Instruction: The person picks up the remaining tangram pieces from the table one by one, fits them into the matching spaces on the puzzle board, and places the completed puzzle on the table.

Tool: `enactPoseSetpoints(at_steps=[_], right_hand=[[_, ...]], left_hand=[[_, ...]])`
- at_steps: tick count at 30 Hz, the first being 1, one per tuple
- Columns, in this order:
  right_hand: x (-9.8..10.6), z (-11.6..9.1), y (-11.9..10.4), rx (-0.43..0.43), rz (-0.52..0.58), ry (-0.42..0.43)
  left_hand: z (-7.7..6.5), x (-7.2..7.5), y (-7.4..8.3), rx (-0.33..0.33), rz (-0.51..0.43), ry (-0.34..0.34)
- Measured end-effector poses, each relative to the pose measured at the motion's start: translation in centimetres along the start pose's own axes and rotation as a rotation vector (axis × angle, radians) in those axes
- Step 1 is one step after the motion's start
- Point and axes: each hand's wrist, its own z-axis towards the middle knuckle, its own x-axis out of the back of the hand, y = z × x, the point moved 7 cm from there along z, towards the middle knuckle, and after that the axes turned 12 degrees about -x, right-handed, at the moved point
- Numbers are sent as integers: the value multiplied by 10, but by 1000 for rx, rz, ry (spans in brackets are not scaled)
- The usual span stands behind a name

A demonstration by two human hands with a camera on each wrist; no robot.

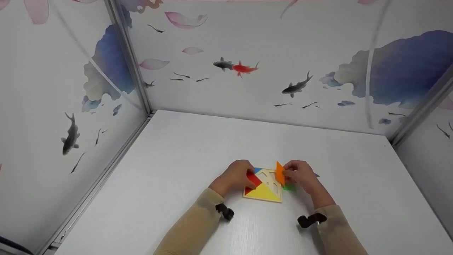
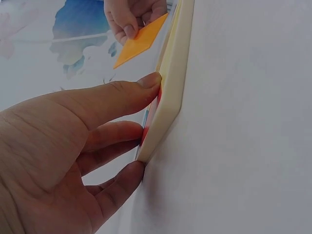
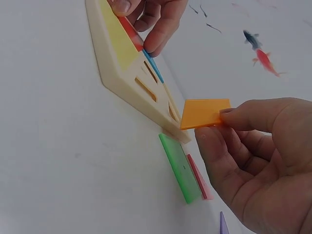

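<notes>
A pale wooden tangram board lies on the table, holding yellow, red and blue pieces on one side. Its other side shows bare wood with cut-out slots. My left hand grips the board at its left side, thumb and fingertips over the red piece and the edge. Between thumb and fingers, my right hand pinches a flat orange tangram piece, raised above the board's right edge. Beside that edge lies a green piece, with a red-pink piece next to it.
A purple piece lies farther right, partly hidden behind the right hand in the head view. The white table is bounded by walls printed with fish and petals. Black wrist straps sit on both sleeves.
</notes>
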Motion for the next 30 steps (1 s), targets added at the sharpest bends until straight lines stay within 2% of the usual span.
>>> enactPoseSetpoints(at_steps=[8, 30], right_hand=[[-5, 0, 1, 8, 26, -28], [-11, 1, 4, -9, 11, -79]], left_hand=[[2, -3, -3, -25, 43, -4], [-1, -1, -2, 22, 7, 1]])
